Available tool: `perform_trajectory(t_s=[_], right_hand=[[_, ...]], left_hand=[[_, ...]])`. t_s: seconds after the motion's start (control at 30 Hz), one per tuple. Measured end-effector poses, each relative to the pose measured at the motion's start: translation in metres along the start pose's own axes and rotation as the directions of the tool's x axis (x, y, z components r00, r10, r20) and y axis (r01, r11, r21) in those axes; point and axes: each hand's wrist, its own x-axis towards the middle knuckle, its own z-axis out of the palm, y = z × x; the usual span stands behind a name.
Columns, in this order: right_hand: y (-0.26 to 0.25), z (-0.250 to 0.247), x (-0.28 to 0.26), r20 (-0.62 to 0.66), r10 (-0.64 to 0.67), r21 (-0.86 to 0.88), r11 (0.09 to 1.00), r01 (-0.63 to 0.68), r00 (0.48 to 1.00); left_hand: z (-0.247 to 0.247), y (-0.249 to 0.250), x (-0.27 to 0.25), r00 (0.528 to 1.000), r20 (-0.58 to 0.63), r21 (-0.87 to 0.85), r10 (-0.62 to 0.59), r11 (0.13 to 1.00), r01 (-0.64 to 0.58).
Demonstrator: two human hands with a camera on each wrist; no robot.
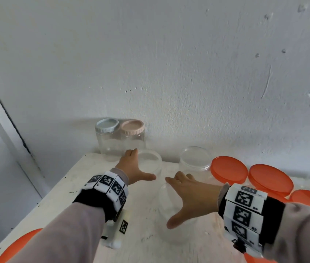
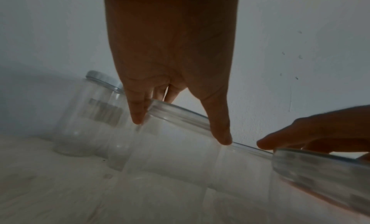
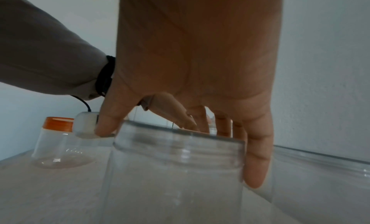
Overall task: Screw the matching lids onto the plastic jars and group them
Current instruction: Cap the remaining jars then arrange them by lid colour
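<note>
Two open clear plastic jars stand on the white table. My left hand spans the mouth of the farther jar, thumb on its near rim and fingers on its far left side; the left wrist view shows the hand with its fingertips pinching that jar at the rim. My right hand grips the nearer jar from above. In the right wrist view the hand has thumb and fingers down the sides of this jar. Orange lids lie at the right.
A third open jar stands right of the hands. Two closed jars, one with a pale blue lid and one with a pink lid, stand against the wall. An orange-lidded jar sits at the near left.
</note>
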Motion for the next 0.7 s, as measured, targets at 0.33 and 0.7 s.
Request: perform_trajectory(t_s=[0.33,0.7], right_hand=[[0.066,-0.072,0.034,-0.288,0.324,0.042,0.944,-0.326,0.901],[0.091,-0.072,0.085,-0.189,0.470,0.118,0.882,-0.455,0.862]], left_hand=[[0.017,0.021,0.053,0.999,-0.021,-0.034,0.033,0.999,-0.034],[0.040,0.032,0.084,0.993,-0.112,-0.079,-0.045,0.996,0.036]])
